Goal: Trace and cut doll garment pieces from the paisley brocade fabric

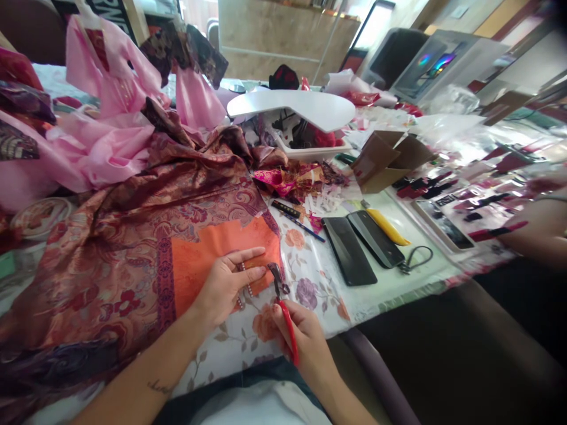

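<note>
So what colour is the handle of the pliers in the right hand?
The handle is red; the head view shows it best.

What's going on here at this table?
A person's right hand holds red-handled pliers, their tip close to a strand of small beads beneath the fingers of the left hand. The strand lies at the edge of an orange fabric patch, which sits on a paisley cloth. Two black smartphones lie nearby, and another person's hand is at the far right.
</note>
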### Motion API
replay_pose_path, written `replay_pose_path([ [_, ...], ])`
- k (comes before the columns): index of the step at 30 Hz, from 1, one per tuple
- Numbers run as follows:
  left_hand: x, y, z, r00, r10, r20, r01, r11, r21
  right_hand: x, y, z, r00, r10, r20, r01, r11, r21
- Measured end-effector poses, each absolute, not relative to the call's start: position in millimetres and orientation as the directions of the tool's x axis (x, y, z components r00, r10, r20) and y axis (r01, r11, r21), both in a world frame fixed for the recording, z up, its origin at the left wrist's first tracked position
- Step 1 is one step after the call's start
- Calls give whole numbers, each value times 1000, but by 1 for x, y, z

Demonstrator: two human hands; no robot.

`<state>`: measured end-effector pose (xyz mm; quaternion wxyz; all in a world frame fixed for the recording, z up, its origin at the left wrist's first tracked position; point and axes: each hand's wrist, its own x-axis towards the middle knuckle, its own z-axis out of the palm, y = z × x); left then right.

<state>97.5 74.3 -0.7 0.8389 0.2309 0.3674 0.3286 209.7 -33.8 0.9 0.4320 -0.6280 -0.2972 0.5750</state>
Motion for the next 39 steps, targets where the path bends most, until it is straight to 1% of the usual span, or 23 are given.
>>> replay_pose_path([
  [7,98,75,-1,509,726,-463,-369,670,644,212,-34,-7,172,890,-423,-91,-414,-906],
  [14,98,75,1,497,734,-463,-361,660,659,215,-34,-5,135,872,-471,-133,-455,-881],
  [20,97,75,-1,518,721,-460,-376,675,635,214,-34,1,144,877,-458,-124,-443,-888],
  [31,97,75,-2,518,726,-452,-383,669,636,214,-33,-4,183,859,-479,-111,-466,-878],
  [37,96,77,1,505,716,-482,-401,690,603,216,-36,-4,153,842,-518,-135,-501,-855],
  [39,95,78,2,517,706,-484,-399,699,593,216,-36,-4,147,851,-505,-130,-489,-862],
])
